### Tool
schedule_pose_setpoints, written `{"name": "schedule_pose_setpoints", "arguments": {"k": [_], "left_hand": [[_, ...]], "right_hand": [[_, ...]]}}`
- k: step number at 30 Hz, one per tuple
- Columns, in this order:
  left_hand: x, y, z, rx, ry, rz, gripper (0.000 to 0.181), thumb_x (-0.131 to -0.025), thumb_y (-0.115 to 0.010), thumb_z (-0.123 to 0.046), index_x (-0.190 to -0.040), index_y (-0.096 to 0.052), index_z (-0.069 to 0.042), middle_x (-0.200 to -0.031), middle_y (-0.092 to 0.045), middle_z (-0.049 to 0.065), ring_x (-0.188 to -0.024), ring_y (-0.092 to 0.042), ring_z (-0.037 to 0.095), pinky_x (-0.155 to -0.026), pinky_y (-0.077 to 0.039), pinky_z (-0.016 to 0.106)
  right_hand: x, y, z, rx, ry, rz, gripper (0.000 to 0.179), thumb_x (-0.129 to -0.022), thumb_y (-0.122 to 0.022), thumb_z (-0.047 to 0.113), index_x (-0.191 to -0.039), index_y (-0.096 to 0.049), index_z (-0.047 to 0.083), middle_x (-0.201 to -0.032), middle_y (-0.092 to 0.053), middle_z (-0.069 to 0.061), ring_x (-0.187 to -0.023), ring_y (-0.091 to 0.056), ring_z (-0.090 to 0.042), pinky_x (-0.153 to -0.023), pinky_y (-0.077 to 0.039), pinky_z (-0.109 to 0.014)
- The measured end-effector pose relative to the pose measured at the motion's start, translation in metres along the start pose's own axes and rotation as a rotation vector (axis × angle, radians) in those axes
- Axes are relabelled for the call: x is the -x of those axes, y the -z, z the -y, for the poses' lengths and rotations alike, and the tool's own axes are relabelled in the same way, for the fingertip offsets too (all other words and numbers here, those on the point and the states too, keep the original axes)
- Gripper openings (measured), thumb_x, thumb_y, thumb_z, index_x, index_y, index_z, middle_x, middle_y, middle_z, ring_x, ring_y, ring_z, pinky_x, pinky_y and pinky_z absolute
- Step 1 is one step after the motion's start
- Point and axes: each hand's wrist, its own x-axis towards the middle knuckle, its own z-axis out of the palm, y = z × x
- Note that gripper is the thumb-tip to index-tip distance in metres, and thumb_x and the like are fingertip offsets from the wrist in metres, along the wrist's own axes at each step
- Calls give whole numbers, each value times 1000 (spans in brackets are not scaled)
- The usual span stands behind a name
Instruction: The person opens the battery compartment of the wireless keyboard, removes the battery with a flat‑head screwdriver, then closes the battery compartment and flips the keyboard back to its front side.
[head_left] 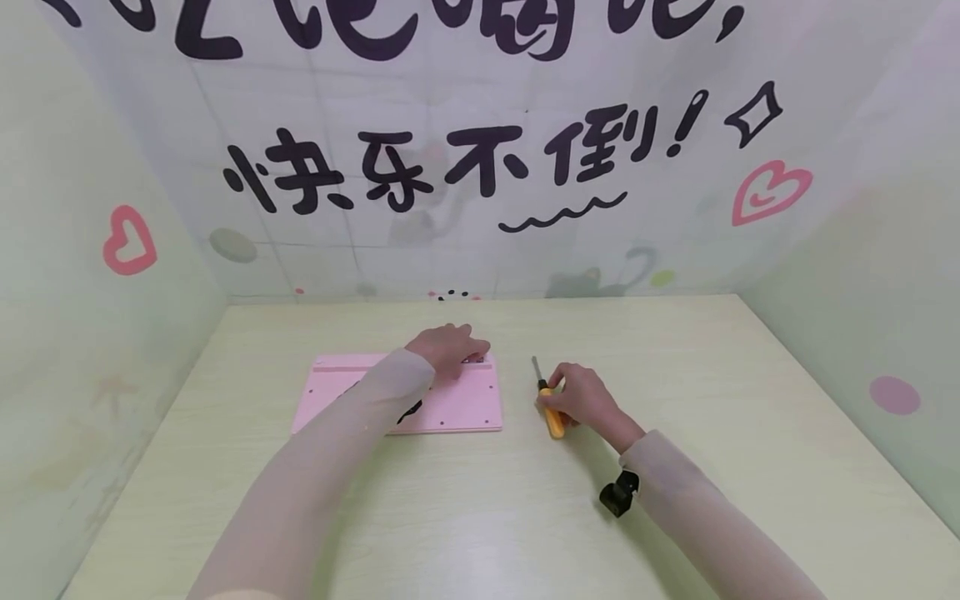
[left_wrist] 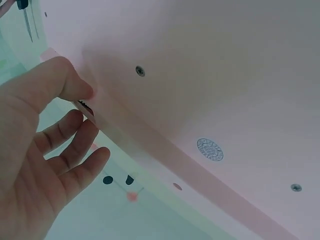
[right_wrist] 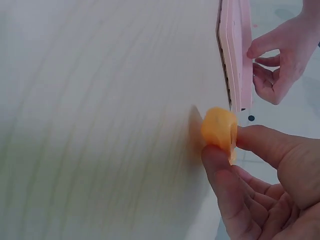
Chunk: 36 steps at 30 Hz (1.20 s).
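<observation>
A flat pink rectangular device, which looks like a keyboard lying face down [head_left: 465, 404], is on the table with its screw-dotted underside up. At its far right part, my left hand [head_left: 442, 346] grips the raised rear ridge [left_wrist: 150, 137]. In the left wrist view, its thumb presses the ridge beside a small dark opening [left_wrist: 86, 106]; the other fingers are bent behind the edge. To the right of the device, my right hand [head_left: 588, 396] pinches the yellow handle of a screwdriver [head_left: 555, 422] between thumb and fingers. The metal shaft points towards the back wall.
The pale wooden table [head_left: 480, 517] is bounded by a printed back wall [head_left: 450, 258] and two side walls. A black wrist camera [head_left: 618, 493] hangs below the right sleeve. My left forearm [head_left: 300, 467] crosses over the device and covers part of it.
</observation>
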Motion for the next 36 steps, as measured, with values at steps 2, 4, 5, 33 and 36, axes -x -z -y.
{"name": "schedule_pose_setpoints", "arguments": {"k": [2, 4, 5, 33, 36], "left_hand": [[0, 0, 0, -14, 3, 2, 29, -82, -47, 6, -99, -51, -18, -87, -43, 2, -77, -41, 19, -60, -34, 28], [0, 0, 0, -19, 0, 2, 29, -83, -47, 6, -100, -51, -18, -88, -43, 2, -76, -41, 19, -60, -34, 27], [0, 0, 1, -22, -2, 2, 29, -83, -47, 5, -100, -51, -18, -88, -44, 2, -75, -41, 19, -59, -34, 27], [-3, -10, 11, 9, -74, -106, 2, -96, -43, -16, -98, -45, -17, -81, -45, 2, -66, -39, 18, -59, -32, 28], [-4, -12, 12, 16, -92, -145, 5, -98, -40, -13, -94, -43, -15, -78, -44, 3, -64, -37, 19, -59, -30, 28]], "right_hand": [[0, -1, 1, -3, -20, 4, 27, -79, -70, 17, -94, -54, 0, -60, -56, -6, -44, -54, -17, -44, -47, -29], [1, -1, 1, -3, -34, 12, 30, -80, -70, 19, -96, -53, 0, -60, -56, -6, -45, -54, -17, -44, -47, -30], [1, -1, 1, -2, -41, 15, 31, -80, -70, 20, -96, -53, 0, -60, -57, -6, -45, -54, -17, -44, -47, -30], [0, -3, 6, -32, -85, 58, 32, -83, -67, 25, -101, -53, 2, -69, -58, -9, -48, -56, -19, -46, -48, -31], [0, -3, 6, -34, -80, 60, 32, -84, -67, 24, -101, -53, 2, -69, -58, -8, -48, -57, -18, -45, -48, -31]]}}
